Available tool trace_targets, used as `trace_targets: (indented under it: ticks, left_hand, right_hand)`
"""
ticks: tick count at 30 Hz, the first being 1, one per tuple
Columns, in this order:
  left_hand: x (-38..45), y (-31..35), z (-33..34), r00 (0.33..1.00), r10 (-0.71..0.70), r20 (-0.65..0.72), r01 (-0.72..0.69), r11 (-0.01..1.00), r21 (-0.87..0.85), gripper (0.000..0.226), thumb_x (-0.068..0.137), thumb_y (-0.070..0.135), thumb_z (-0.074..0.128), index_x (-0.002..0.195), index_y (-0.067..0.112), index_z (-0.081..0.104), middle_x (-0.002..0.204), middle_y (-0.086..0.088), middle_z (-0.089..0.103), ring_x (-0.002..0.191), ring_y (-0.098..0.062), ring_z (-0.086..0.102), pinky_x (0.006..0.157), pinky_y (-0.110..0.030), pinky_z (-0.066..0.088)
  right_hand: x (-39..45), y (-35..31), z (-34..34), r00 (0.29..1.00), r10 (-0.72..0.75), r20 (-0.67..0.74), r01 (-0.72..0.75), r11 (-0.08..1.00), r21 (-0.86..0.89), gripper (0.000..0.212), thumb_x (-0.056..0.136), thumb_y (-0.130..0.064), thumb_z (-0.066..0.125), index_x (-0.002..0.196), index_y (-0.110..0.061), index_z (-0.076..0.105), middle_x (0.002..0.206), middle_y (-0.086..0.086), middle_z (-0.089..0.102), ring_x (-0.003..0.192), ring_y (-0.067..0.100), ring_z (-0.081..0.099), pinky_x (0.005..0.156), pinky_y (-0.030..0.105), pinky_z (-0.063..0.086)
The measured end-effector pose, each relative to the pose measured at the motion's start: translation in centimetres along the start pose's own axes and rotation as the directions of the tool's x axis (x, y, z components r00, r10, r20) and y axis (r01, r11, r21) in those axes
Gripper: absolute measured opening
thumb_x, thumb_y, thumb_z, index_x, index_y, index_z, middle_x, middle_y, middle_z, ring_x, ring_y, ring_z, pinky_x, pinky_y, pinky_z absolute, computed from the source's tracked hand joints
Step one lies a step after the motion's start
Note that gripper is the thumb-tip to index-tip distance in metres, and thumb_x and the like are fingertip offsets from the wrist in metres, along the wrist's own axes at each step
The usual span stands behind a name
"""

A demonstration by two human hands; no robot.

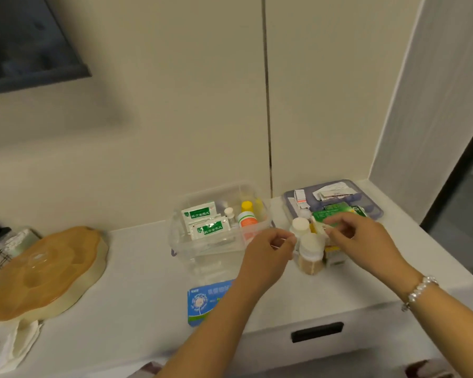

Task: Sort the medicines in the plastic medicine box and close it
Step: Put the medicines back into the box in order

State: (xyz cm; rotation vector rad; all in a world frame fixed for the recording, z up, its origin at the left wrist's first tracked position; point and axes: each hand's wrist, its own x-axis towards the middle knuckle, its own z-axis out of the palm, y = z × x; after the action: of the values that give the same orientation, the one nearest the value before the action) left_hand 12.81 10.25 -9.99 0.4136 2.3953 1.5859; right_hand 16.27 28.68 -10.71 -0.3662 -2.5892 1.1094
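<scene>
The clear medicine box sits near the back edge of the desk, holding green packets and small bottles. Its blue lid lies at the back right corner with papers on it. The left hand has curled fingers; I cannot tell what they pinch. The right hand pinches a small box, partly hidden. A blue packet is half covered by the left arm. An orange tray fills the left side.
</scene>
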Motion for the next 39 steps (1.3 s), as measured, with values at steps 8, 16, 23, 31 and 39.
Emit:
trace_targets:
  ticks: [8, 16, 23, 31, 39]
  left_hand:
    - [4.0, 1.2, 5.2, 0.989, 0.099, -0.111, -0.091, 0.993, 0.073, 0.019, 0.087, 0.02, 0.055, 0.103, 0.017, 0.066, 0.1, 0.004, 0.068, 0.091, -0.008, 0.061, 0.077, -0.017, 0.046]
    - [6.9, 0.5, 8.4, 0.979, 0.167, -0.115, -0.035, 0.697, 0.716, 0.033, 0.091, 0.036, 0.039, 0.115, 0.027, 0.06, 0.11, 0.0, 0.066, 0.108, -0.023, 0.047, 0.094, -0.042, 0.025]
    - [7.3, 0.5, 9.2, 0.975, 0.196, -0.101, -0.033, 0.584, 0.811, 0.035, 0.092, 0.037, 0.037, 0.118, 0.025, 0.056, 0.111, -0.002, 0.065, 0.108, -0.023, 0.044, 0.091, -0.042, 0.022]
    - [7.3, 0.3, 10.0, 0.984, 0.103, -0.146, -0.008, 0.842, 0.539, 0.039, 0.089, 0.035, 0.048, 0.128, 0.03, 0.051, 0.12, 0.003, 0.061, 0.116, -0.019, 0.039, 0.097, -0.037, 0.015]
    - [7.1, 1.0, 9.7, 0.976, 0.152, -0.156, -0.107, 0.959, 0.262, 0.034, 0.086, 0.026, 0.058, 0.12, 0.028, 0.059, 0.116, 0.007, 0.065, 0.112, -0.013, 0.052, 0.097, -0.031, 0.029]
  right_hand:
    - [2.7, 4.4, -2.3, 0.99, 0.129, -0.06, -0.14, 0.951, -0.276, 0.034, 0.083, -0.027, 0.059, 0.115, -0.015, 0.062, 0.11, 0.013, 0.063, 0.097, 0.026, 0.052, 0.082, 0.033, 0.037]
    - [3.7, 6.5, -3.7, 0.965, 0.262, 0.023, -0.249, 0.938, -0.24, 0.038, 0.084, -0.034, 0.059, 0.118, -0.016, 0.059, 0.108, 0.011, 0.063, 0.098, 0.028, 0.055, 0.081, 0.035, 0.044]
    - [4.1, 6.5, -3.8, 0.947, 0.317, 0.058, -0.299, 0.931, -0.208, 0.025, 0.085, -0.036, 0.056, 0.099, -0.022, 0.071, 0.093, 0.006, 0.069, 0.094, 0.03, 0.058, 0.082, 0.044, 0.051]
    - [4.4, 6.5, -3.5, 0.933, 0.36, 0.025, -0.36, 0.925, 0.116, 0.02, 0.086, -0.024, 0.058, 0.101, -0.015, 0.069, 0.089, 0.001, 0.069, 0.077, 0.014, 0.06, 0.063, 0.029, 0.049]
    - [4.2, 6.1, -3.5, 0.919, 0.385, -0.085, -0.343, 0.887, 0.31, 0.026, 0.085, -0.016, 0.061, 0.11, -0.012, 0.065, 0.088, 0.0, 0.066, 0.07, 0.009, 0.058, 0.054, 0.02, 0.042]
